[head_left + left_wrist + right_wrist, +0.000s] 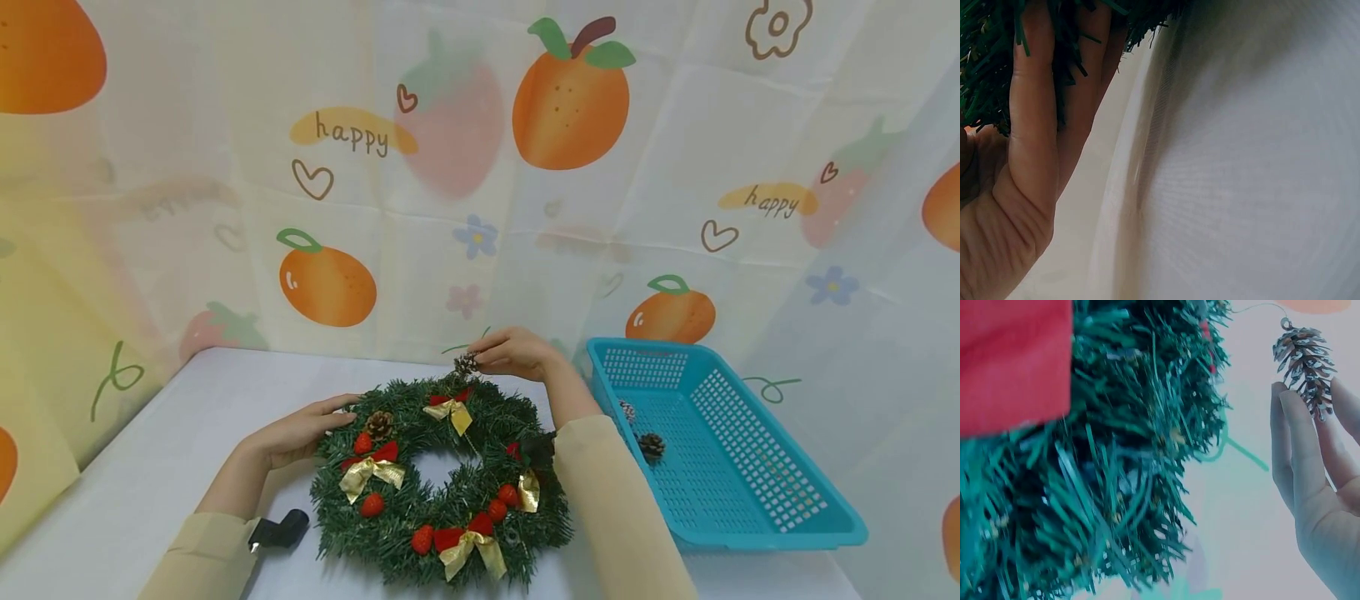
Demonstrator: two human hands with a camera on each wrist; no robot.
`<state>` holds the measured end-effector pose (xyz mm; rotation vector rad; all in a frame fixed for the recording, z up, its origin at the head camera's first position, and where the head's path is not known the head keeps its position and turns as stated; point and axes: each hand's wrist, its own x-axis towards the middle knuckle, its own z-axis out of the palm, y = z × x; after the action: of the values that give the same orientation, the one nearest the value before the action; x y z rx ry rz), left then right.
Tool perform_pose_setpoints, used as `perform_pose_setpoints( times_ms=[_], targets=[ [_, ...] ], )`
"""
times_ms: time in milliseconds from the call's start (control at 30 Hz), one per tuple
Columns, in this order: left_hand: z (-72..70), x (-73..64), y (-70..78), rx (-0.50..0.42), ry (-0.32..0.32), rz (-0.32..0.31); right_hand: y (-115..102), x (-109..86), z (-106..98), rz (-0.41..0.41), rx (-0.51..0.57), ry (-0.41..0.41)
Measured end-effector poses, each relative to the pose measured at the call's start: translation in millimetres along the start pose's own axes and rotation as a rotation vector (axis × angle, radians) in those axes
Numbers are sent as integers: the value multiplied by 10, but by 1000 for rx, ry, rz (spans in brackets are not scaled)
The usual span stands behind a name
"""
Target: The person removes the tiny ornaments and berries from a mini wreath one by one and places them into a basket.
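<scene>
Evidently my two hands have different jobs here. The wreath [498,454] lies flat on the counter [180,467] at the lower centre of the head view, where I can reach it from both sides. My left hand [307,429] is at its upper-left edge, fingers nearly straight among the needles, apparently steadying it rather than clasping it. At the wreath's top edge, my right hand [517,354] pinches a frosted pine cone [1305,362] by its lower end, between thumb and fingertips. Holding it low leaves the loop [1286,323] at its top bare, and the thin wire [1260,305] running from there towards the greenery uncovered, probably so I can see where it leads.

Bows [476,550] and strawberries [497,504] dot the ring, with a brown pine cone [380,425] at its upper left. The blue basket [772,540] stands at the right of the frame, I'd say for easy reach by my right arm; a dark pine cone [652,447] lies inside, near its left wall.
</scene>
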<state>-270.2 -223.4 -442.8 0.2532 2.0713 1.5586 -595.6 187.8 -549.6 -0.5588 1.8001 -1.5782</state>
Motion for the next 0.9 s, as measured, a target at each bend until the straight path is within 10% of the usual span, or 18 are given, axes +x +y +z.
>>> perform_pose_setpoints(
  times_ms=[133,433,900],
  targets=[
    [1,-2,6,-3,-3,2,-217,-266,96,-11,5,7],
    [-9,-3,-6,2,-5,-1,-1947,-1873,1844,92,-106,261],
    [-2,-16,-3,9,2,-1,-1962,-2128,1689,109,-71,302]
  ],
)
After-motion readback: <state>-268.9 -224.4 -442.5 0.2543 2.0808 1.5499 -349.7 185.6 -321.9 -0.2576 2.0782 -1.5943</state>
